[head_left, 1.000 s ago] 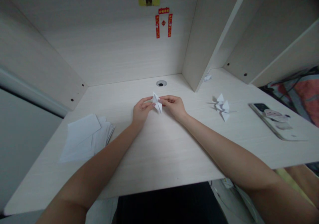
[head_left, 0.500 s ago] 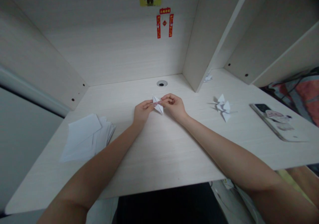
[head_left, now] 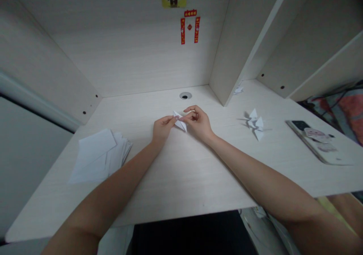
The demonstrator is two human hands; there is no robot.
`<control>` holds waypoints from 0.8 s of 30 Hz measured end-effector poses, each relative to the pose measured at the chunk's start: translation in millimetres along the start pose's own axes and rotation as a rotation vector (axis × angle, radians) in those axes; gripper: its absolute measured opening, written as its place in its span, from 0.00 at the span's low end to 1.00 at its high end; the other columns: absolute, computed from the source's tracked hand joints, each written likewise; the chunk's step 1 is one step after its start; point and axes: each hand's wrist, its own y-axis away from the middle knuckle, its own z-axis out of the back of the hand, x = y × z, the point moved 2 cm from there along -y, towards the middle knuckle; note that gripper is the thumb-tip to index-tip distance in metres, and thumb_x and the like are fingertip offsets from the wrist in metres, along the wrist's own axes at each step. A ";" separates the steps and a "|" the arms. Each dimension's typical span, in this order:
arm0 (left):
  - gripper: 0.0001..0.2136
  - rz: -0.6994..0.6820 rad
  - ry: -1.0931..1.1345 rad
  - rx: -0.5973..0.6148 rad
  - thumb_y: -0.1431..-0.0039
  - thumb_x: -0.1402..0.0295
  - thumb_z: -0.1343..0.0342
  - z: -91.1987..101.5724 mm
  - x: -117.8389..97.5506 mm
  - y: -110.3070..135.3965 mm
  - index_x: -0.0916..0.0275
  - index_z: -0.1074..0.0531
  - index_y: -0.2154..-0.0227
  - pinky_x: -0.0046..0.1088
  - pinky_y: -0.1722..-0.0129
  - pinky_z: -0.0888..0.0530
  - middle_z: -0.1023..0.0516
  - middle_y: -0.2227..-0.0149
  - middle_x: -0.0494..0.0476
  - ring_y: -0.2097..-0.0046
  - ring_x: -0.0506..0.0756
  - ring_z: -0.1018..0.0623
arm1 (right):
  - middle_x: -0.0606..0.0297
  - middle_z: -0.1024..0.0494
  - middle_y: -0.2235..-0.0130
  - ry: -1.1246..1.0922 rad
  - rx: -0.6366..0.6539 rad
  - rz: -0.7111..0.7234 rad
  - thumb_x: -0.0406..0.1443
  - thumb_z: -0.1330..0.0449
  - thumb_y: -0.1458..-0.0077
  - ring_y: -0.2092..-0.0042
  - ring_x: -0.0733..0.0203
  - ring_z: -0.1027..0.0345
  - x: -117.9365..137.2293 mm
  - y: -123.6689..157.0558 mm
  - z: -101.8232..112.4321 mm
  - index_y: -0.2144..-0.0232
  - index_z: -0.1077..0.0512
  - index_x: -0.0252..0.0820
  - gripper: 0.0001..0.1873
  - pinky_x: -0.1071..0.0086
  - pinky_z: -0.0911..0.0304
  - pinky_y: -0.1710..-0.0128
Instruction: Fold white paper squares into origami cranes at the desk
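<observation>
Here, left hand [head_left: 163, 129] pinches the folded white paper [head_left: 181, 125] | right hand [head_left: 199, 124], thumb and fingertip closed at its middle | paper between both hands, over the desk [head_left: 181, 172], near the round hole [head_left: 185, 96].

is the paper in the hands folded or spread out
Folded: the white paper is a small, narrow shape with pointed ends, between the left hand and right hand.

Scene is viewed by one head-worn camera, faced forward and down. Desk [head_left: 193, 168] is seen from above its near edge, back wall [head_left: 136, 54] beyond. Left hand [head_left: 163, 128] and right hand [head_left: 200, 123] are framed near centre, mid-distance, small; arms [head_left: 252, 168] are cut by the lower frame. Wide field.
</observation>
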 end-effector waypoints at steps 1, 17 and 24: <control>0.10 -0.003 -0.006 -0.011 0.55 0.60 0.38 0.1 -0.5 0.2 0.63 0.21 0.74 0.26 0.66 0.29 0.21 0.73 0.52 0.69 0.52 0.25 | 0.71 0.25 0.78 -0.003 0.006 -0.005 0.44 0.34 0.59 0.75 0.64 0.32 0.1 0.3 -0.3 0.65 0.33 0.44 0.19 0.71 0.40 0.73; 0.09 -0.065 -0.018 0.000 0.53 0.61 0.39 5.5 3.8 -2.6 0.61 0.21 0.74 0.29 0.60 0.30 0.21 0.69 0.54 0.64 0.53 0.25 | 0.63 0.21 0.73 0.087 0.109 -0.119 0.49 0.35 0.59 0.72 0.60 0.31 -12.1 1.0 -2.5 0.76 0.21 0.41 0.16 0.69 0.40 0.73; 0.10 -0.088 -0.033 0.011 0.53 0.60 0.39 2.4 -2.7 0.1 0.62 0.21 0.75 0.30 0.59 0.31 0.21 0.68 0.55 0.63 0.54 0.24 | 0.62 0.23 0.76 0.088 0.125 -0.158 0.51 0.36 0.60 0.76 0.67 0.37 -7.3 4.1 -5.1 0.75 0.23 0.34 0.22 0.73 0.46 0.77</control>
